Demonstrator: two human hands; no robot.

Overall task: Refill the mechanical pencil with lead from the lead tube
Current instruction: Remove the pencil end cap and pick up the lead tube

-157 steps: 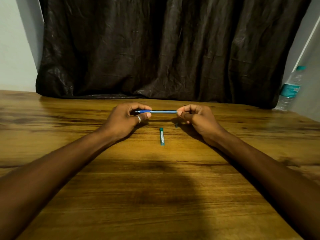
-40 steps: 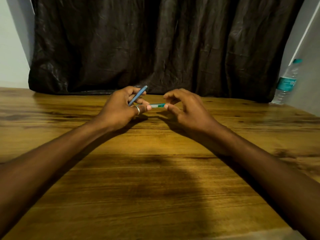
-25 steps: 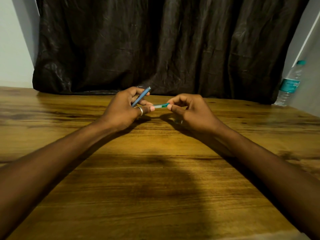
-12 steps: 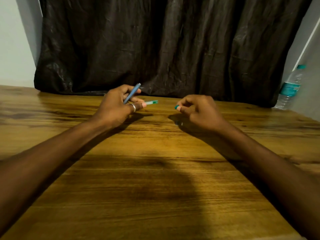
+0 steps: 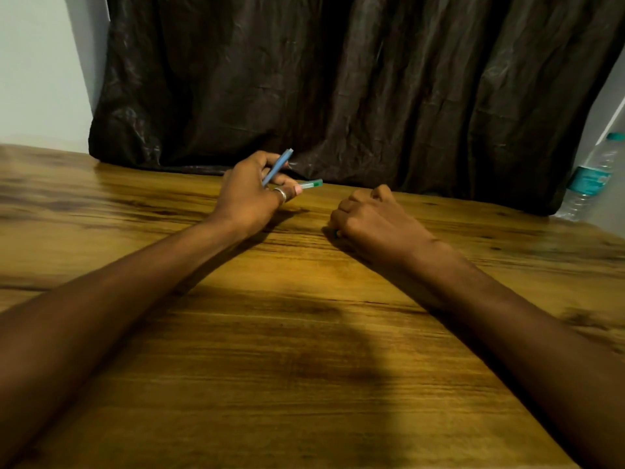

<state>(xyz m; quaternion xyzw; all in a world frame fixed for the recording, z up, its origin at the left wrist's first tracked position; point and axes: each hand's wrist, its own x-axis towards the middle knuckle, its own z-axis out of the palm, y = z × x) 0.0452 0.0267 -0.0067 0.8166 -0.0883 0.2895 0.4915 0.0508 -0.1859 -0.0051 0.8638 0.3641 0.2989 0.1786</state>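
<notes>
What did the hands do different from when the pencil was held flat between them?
The lead tube came up off the table; the left hand now holds it along with the pencil, which has tilted upward. The right hand let go of the pencil, pulled the small green cap off the tube and dropped to the table, closed on it. The water bottle and curtain stayed put.

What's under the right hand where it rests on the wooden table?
A sliver of green peeks out beneath the curled right hand, possibly the lead tube's cap; the fingers cover the rest. The clear green-tipped lead tube is in the left hand.
</notes>
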